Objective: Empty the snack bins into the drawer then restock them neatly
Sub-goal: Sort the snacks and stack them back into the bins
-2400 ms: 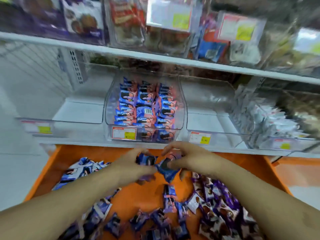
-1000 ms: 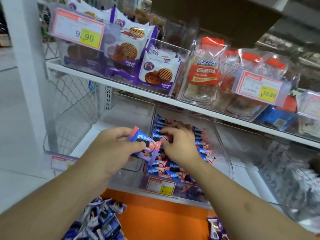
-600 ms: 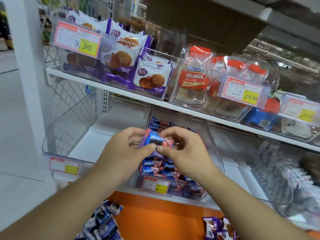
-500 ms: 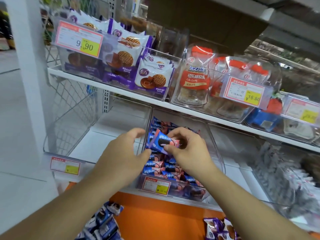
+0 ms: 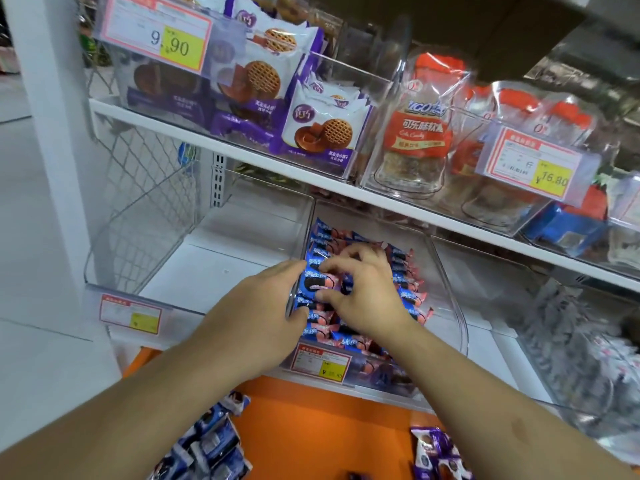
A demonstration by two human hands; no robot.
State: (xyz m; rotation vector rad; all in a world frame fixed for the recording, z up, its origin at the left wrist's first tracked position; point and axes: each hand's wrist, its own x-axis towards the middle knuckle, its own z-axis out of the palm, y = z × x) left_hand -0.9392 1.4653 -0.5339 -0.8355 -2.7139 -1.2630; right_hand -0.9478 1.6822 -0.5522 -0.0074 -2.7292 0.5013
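The right hand (image 5: 367, 292) pinches a blue cookie packet (image 5: 317, 284) over the clear bin (image 5: 446, 289). At its nine o'clock, the left hand (image 5: 256, 313) rests open-fingered against the bin's wall.

Price tags (image 5: 157, 29): 9.90 top-left bin, 16.80 right.

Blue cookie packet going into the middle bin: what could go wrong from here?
The blue cookie packet, pinched by the right hand with the left hand alongside, may land crooked and break the rows. The hands could knock packets already lined up in the clear bin. Its price tag could be bumped.
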